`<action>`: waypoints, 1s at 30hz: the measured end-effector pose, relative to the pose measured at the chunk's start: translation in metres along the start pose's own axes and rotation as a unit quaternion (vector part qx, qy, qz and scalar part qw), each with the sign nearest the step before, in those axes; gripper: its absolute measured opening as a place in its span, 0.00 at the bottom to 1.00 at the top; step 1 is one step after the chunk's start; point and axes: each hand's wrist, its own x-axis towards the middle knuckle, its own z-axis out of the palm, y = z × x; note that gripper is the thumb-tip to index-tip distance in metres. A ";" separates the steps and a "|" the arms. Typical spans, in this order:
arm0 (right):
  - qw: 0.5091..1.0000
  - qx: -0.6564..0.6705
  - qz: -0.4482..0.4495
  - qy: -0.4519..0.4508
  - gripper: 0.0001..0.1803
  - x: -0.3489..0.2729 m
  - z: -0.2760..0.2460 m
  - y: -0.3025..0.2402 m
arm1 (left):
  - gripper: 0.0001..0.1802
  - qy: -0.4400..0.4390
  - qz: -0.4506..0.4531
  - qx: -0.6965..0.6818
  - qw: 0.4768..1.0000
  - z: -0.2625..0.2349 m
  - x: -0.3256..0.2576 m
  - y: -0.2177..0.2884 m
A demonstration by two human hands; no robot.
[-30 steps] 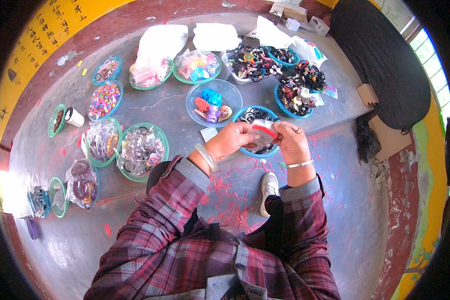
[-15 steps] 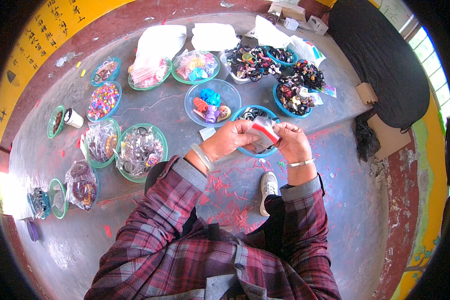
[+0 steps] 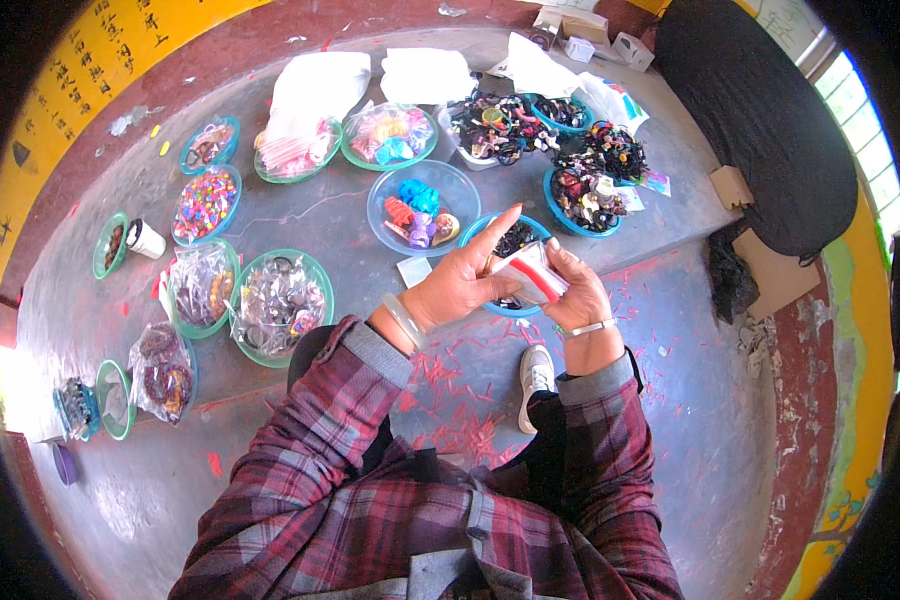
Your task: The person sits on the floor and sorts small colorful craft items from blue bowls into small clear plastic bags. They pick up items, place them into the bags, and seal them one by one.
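Observation:
In my right hand [image 3: 583, 300] is a small clear plastic bag [image 3: 527, 270] with a red band along it, gripped at its right side between thumb and fingers. My left hand [image 3: 448, 288] is open beside the bag's left edge. Its index finger points up and away, and the thumb lies close to or on the bag; I cannot tell if they touch. Under the bag stands a blue bowl [image 3: 467, 232] of black hair ties [image 3: 516, 240], partly hidden by my hands. Just beyond, a clear blue bowl [image 3: 379, 222] holds coloured hair claws [image 3: 422, 207].
Bowls of hair accessories stand around the raised grey platform [image 3: 320, 225], among them a green bowl [image 3: 325, 325] of bagged pieces and a blue bowl [image 3: 566, 222]. White bags [image 3: 322, 85] lie at the back. Red scraps [image 3: 460, 435] litter the floor near my shoe [image 3: 537, 375].
My left hand has loosened from the bag, its index finger now stretched upward. The bag has shifted and tilted slightly, and the right hand has turned more around it.

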 end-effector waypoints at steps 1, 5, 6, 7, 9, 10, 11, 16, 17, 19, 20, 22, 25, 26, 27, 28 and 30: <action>1.000 0.020 0.006 0.022 0.09 0.001 0.000 0.001 | 0.41 0.007 -0.005 0.027 1.000 -0.002 -0.002 -0.002; 1.000 0.002 0.011 0.019 0.09 0.011 -0.014 0.002 | 0.42 0.024 0.003 0.140 0.990 -0.001 -0.005 -0.007; 0.999 -0.010 0.012 0.033 0.09 0.010 -0.010 0.003 | 0.42 0.015 0.016 0.162 0.987 -0.001 -0.005 -0.007; 0.999 -0.022 0.014 0.048 0.09 0.009 -0.008 0.003 | 0.42 0.006 0.029 0.183 0.983 0.000 -0.005 -0.005; 0.997 -0.043 0.014 0.069 0.09 0.016 -0.017 0.005 | 0.42 -0.005 0.057 0.217 0.975 0.001 -0.004 -0.005; 0.995 -0.054 0.014 0.080 0.09 0.018 -0.021 0.006 | 0.41 -0.005 0.071 0.228 0.971 0.002 -0.003 -0.007; 0.995 -0.056 0.010 0.081 0.08 0.019 -0.022 0.006 | 0.41 -0.004 0.085 0.240 0.967 0.002 -0.002 -0.010; 0.996 -0.064 -0.027 0.056 0.08 0.016 -0.019 0.006 | 0.38 -0.020 0.048 0.162 0.985 -0.002 -0.001 -0.010; 0.996 -0.072 -0.046 0.039 0.08 0.013 -0.015 0.005 | 0.37 -0.021 0.006 0.101 0.995 -0.002 -0.001 -0.009; 0.992 -0.089 -0.085 0.005 0.09 0.005 -0.005 0.001 | 0.36 -0.014 0.000 0.043 0.999 -0.003 -0.001 -0.005; 0.991 -0.096 -0.092 0.009 0.10 0.002 -0.004 0.000 | 0.36 -0.011 -0.002 0.014 1.000 -0.004 -0.001 -0.004; 0.988 -0.120 -0.086 -0.044 0.10 0.002 -0.011 -0.006 | 0.36 -0.006 -0.021 0.011 1.000 -0.009 -0.001 -0.006; 0.983 -0.160 -0.068 -0.054 0.09 0.000 -0.011 -0.011 | 0.36 -0.006 -0.032 -0.003 0.999 -0.012 -0.001 -0.008; 0.982 -0.173 -0.060 -0.045 0.09 -0.002 -0.010 -0.013 | 0.36 -0.009 -0.032 -0.010 0.999 -0.012 0.000 -0.007; 0.978 -0.191 -0.066 -0.045 0.09 -0.002 -0.009 -0.012 | 0.36 -0.018 -0.035 -0.015 0.999 -0.011 -0.001 -0.005; 0.974 -0.209 -0.071 -0.044 0.09 -0.002 -0.007 -0.011 | 0.36 -0.027 -0.037 -0.020 0.999 -0.010 -0.001 -0.002; 0.959 -0.266 -0.069 -0.068 0.08 -0.003 -0.005 -0.011 | 0.37 -0.054 -0.057 -0.022 0.997 -0.009 -0.002 -0.001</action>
